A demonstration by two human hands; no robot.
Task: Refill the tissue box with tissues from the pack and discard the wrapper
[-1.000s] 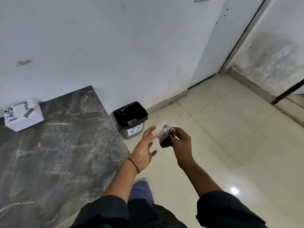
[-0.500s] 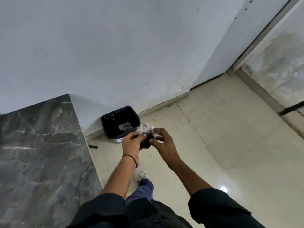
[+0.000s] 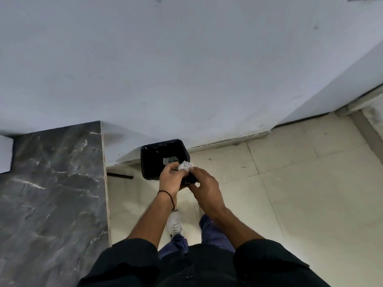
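Both the left hand [image 3: 171,179] and right hand [image 3: 204,183] grip the crumpled wrapper [image 3: 186,166], with the bin [image 3: 145,160] just beyond and below them.

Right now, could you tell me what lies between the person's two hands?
In the head view, the crumpled wrapper sits between the left hand and the right hand, pinched by both, just over the near rim of the black bin.

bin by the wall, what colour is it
Black, inside and out: the bin shows clearly in the head view, just beyond the hands.
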